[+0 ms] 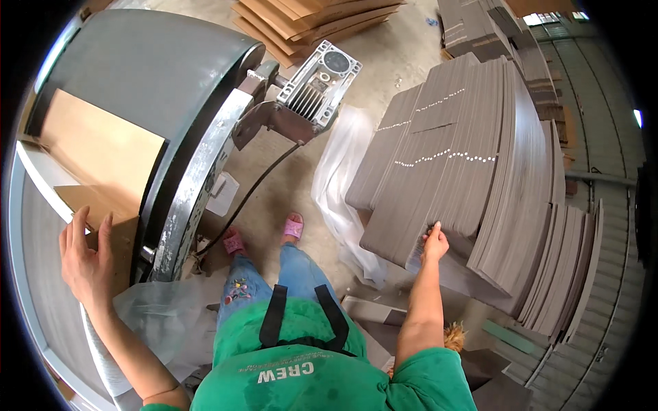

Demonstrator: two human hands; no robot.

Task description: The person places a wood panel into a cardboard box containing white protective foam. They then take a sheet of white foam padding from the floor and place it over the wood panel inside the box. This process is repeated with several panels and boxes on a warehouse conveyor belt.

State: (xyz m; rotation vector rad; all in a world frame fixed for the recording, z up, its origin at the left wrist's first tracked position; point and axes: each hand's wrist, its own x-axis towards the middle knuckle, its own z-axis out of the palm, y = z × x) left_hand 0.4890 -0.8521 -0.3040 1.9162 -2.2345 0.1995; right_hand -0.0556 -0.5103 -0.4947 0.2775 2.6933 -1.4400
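My left hand (87, 262) is raised with its fingers apart, over the near end of a brown cardboard piece (103, 147) on a dark conveyor belt (147, 58). Whether the fingertips touch the cardboard I cannot tell. On the other side, my right arm reaches out to a large stack of grey-brown cardboard sheets (439, 185). My right hand (435, 244) is closed at the stack's near edge, its fingers curled together. What they pinch, if anything, is too small to make out.
A metal gear motor (319, 85) juts from the conveyor frame (199, 181), its black cable (264, 175) hanging to the floor. Crumpled clear plastic film (343, 185) lies between conveyor and stack. Brown cardboard sheets (308, 24) are piled at the far side. More grey stacks (476, 27) stand beyond.
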